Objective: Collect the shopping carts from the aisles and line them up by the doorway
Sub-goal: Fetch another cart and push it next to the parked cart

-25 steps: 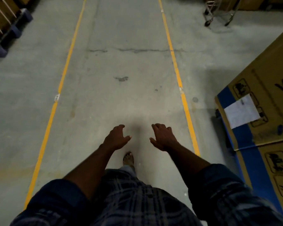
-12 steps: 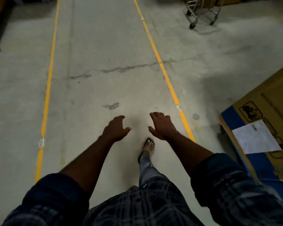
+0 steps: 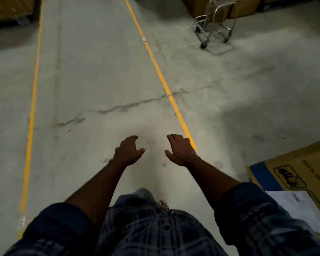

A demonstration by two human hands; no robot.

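- On the grey concrete floor (image 3: 100, 80) of a warehouse aisle: a person on foot, both arms held out ahead, between two painted yellow floor lines (image 3: 163, 78).
- Left hand (image 3: 128, 150): fingers loosely curled, thumb out, holding nothing.
- Right hand (image 3: 180, 150): same posture, likewise empty.
- Silver wire-frame shopping cart (image 3: 219, 30): on castors, ahead and to the right, beyond the right-hand line, near brown cartons; well apart from both hands.
- Step judged: approach to a cart; collection not yet begun.
- Next move calls for crossing the line rightward and taking the cart's handle, which is cut off at the top edge.
- Brown-and-blue printed cardboard box (image 3: 294, 174): lower right, beside the path.
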